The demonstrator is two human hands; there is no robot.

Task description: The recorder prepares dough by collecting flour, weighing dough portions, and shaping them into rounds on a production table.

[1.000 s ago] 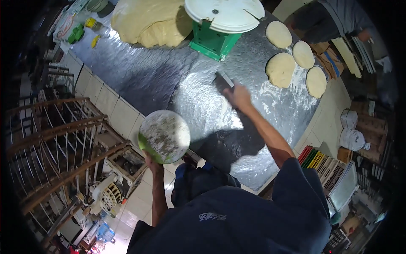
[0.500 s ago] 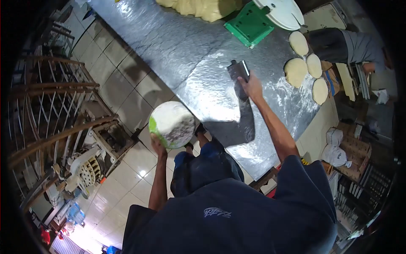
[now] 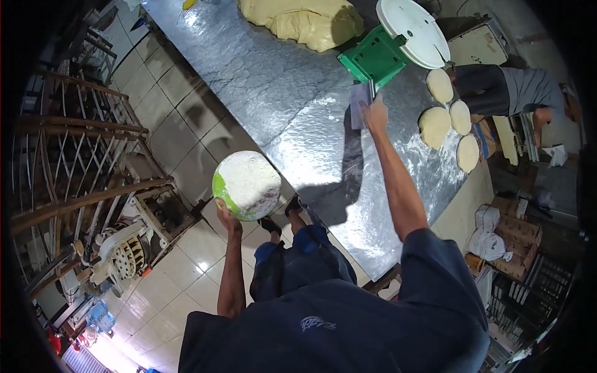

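My left hand [image 3: 227, 217] grips a green, flour-covered round bowl [image 3: 246, 186] out past the near edge of the grey work table [image 3: 286, 93]. My right hand [image 3: 375, 115] holds a flat metal dough scraper [image 3: 359, 105] on the table, just below a scale with a green base [image 3: 367, 59] and a white round pan [image 3: 413, 31]. Several pale dough discs [image 3: 435, 127] lie to the right of it. A large yellow dough mass [image 3: 295, 22] sits at the top of the view beside the scale.
A wooden rack with metal rods [image 3: 81, 133] and machine parts [image 3: 124, 255] stand at left on the tiled floor [image 3: 186, 273]. Boxes and white sacks [image 3: 497, 242] are at lower right. Another person [image 3: 528, 90], in grey, is beyond the table's right side.
My right hand with the scraper has moved up and right, nearer the scale. My view has shifted, showing more floor on the left. The bowl's white contents are more visible in my left hand.
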